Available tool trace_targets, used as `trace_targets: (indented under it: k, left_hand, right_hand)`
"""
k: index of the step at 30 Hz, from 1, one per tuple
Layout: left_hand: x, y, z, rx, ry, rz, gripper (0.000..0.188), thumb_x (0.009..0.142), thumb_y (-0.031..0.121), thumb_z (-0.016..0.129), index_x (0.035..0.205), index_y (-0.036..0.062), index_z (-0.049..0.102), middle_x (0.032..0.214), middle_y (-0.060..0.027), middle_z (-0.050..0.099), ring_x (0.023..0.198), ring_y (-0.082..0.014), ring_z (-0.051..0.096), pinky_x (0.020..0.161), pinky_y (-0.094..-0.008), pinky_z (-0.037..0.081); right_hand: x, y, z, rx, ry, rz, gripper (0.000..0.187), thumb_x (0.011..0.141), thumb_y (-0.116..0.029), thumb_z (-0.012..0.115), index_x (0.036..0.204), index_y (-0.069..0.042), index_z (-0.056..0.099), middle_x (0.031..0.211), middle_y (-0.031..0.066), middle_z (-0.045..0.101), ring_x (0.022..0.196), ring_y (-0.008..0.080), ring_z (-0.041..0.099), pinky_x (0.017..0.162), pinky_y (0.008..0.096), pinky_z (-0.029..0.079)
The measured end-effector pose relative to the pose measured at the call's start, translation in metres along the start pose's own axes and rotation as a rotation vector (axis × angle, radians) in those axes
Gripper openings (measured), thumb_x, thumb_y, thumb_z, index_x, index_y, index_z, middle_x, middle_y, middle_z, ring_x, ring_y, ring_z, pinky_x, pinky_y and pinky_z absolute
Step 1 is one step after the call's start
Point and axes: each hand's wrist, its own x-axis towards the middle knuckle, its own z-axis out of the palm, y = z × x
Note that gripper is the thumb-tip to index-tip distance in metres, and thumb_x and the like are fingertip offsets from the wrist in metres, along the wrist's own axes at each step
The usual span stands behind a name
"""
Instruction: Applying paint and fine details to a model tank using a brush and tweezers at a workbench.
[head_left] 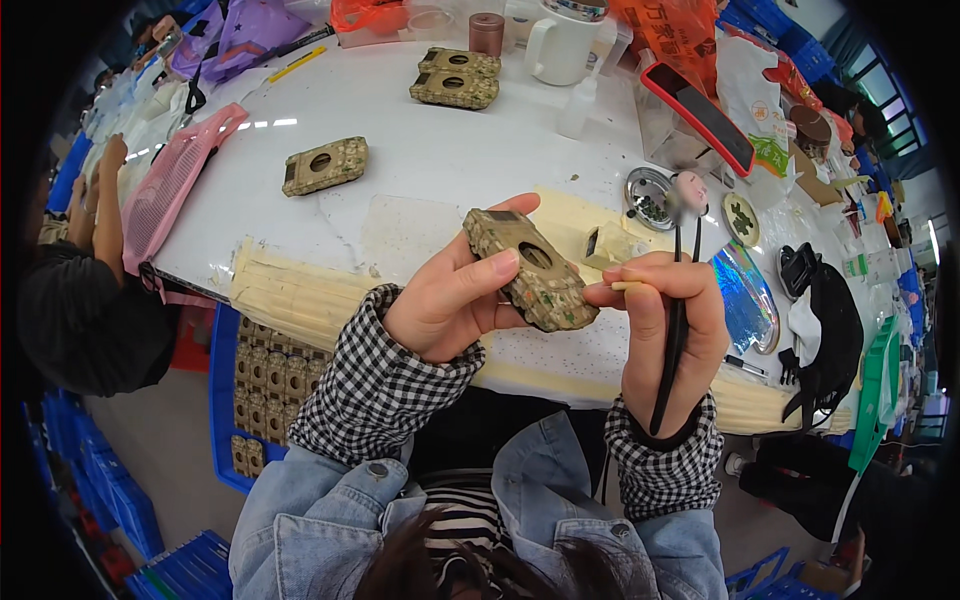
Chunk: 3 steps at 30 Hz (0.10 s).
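Note:
My left hand (pixel 440 305) is closed around a camouflage-patterned toy tank hull (pixel 548 295), tilted, with a round opening in its top facing up. Beside its right end is my right hand (pixel 690 310), closed on black tweezers (pixel 673 365) held along the palm with their tips pointing away from me. Between the thumb and forefinger of that hand is a small pale stick (pixel 629 286), close to the hull; whether they touch I cannot tell. Just beyond is a round metal dish (pixel 635 185) with small green pieces. Near it lies a small pale-yellow block (pixel 612 247).
More hulls (pixel 325 165) (pixel 456 78) lie farther back on the white table (pixel 400 120). A blue crate (pixel 222 400) of similar pieces stands at lower left. A white mug (pixel 565 50), a red-framed phone (pixel 697 118) and a small lid (pixel 740 218) are at the right. A person works at left.

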Motion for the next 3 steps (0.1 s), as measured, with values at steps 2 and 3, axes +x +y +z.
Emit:
trace_targets:
  k: [2, 3]
  left_hand:
    - [-0.0006, 0.0005, -0.0002, 0.01, 0.005, -0.003, 0.076, 0.09, 0.033, 0.053, 0.144, 0.0046, 0.009, 0.127, -0.0235, 0.047, 0.116, -0.0303, 0.052, 0.097, -0.042, 0.045]
    - [-0.0012, 0.0011, -0.0001, 0.016, 0.008, -0.004, 0.076, 0.09, 0.033, 0.053, 0.144, 0.0051, 0.009, 0.128, -0.0238, 0.047, 0.117, -0.0305, 0.052, 0.097, -0.042, 0.045]
  right_hand:
    - [0.0006, -0.0007, -0.0006, 0.003, -0.012, 0.001, 0.004, 0.089, -0.001, 0.055, 0.092, 0.002, 0.054, 0.081, 0.0106, 0.063, 0.075, 0.0145, 0.059, 0.068, 0.0242, 0.047]
    - [0.0009, -0.001, -0.0003, 0.005, -0.013, 0.0, 0.004, 0.089, -0.001, 0.055, 0.092, 0.002, 0.054, 0.081, 0.0106, 0.063, 0.075, 0.0145, 0.059, 0.068, 0.0242, 0.047]
